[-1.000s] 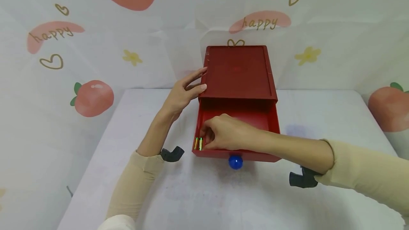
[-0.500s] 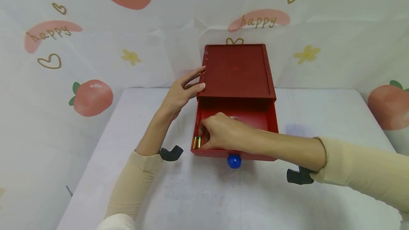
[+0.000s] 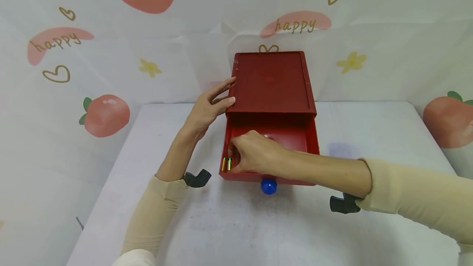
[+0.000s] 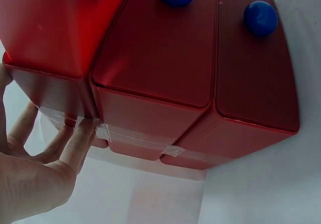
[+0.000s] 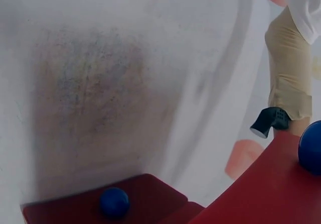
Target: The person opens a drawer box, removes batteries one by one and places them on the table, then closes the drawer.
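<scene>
A red drawer cabinet (image 3: 271, 81) stands against the back, its top drawer (image 3: 292, 134) pulled out toward me. Two small shiny gold-green batteries (image 3: 223, 164) stand side by side in the drawer's front left corner. My right hand (image 3: 255, 151) reaches into the drawer with curled fingers. Its thumb and fingertips pinch the right-hand battery (image 3: 230, 164), partly hiding it. My left hand (image 3: 207, 108) rests with spread, extended fingers against the cabinet's upper left side; the left wrist view shows its fingers touching the casing. The right wrist view does not show the right hand.
A blue knob (image 3: 269, 186) sticks out of the open drawer's front. Below it, the left wrist view shows two shut drawers with blue knobs (image 4: 261, 18). The cabinet stands on a white table (image 3: 221, 225) before a printed backdrop (image 3: 184, 73).
The whole scene shifts slightly left in the head view. My right hand stays at the batteries with little movement, and my left hand keeps its place on the cabinet.
</scene>
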The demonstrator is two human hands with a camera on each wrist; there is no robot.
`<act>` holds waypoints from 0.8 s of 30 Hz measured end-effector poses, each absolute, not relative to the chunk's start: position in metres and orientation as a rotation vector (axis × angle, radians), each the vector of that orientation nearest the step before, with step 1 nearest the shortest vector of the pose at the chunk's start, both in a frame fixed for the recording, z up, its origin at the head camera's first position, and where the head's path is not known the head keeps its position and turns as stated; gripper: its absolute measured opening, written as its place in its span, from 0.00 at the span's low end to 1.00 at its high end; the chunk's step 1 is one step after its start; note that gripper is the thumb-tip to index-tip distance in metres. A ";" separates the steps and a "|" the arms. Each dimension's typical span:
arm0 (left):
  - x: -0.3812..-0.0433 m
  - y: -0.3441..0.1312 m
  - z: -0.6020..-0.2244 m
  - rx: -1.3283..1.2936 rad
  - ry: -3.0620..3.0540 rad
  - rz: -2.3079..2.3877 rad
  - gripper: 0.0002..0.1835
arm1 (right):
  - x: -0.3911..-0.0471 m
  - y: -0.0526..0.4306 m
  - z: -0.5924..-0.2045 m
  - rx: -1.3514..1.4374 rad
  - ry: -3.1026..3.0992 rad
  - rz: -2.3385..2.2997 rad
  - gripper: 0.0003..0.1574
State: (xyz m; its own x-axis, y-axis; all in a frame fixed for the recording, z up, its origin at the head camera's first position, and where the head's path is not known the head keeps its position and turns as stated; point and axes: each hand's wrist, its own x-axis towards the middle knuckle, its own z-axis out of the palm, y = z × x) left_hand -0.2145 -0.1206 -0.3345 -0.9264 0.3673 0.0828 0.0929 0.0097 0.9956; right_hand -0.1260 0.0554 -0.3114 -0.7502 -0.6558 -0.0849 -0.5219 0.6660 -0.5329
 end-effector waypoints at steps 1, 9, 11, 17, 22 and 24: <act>-0.214 -0.121 -0.335 0.484 2.079 2.023 0.30 | -0.126 0.056 -0.312 -0.948 2.613 -0.728 0.14; -0.214 -0.120 -0.335 0.476 2.086 2.025 0.30 | -0.130 0.060 -0.314 -0.939 2.622 -0.838 0.11; -0.214 -0.120 -0.335 0.472 2.088 2.023 0.30 | -0.130 0.060 -0.314 -0.932 2.614 -0.852 0.12; -0.214 -0.119 -0.334 0.474 2.088 2.027 0.29 | -0.128 0.057 -0.312 -0.918 2.649 -0.759 0.19; -0.213 -0.119 -0.334 0.480 2.080 2.033 0.30 | -0.126 0.052 -0.312 -0.881 2.683 -0.642 0.23; -0.213 -0.119 -0.334 0.482 2.076 2.038 0.30 | -0.126 0.051 -0.313 -0.877 2.691 -0.620 0.25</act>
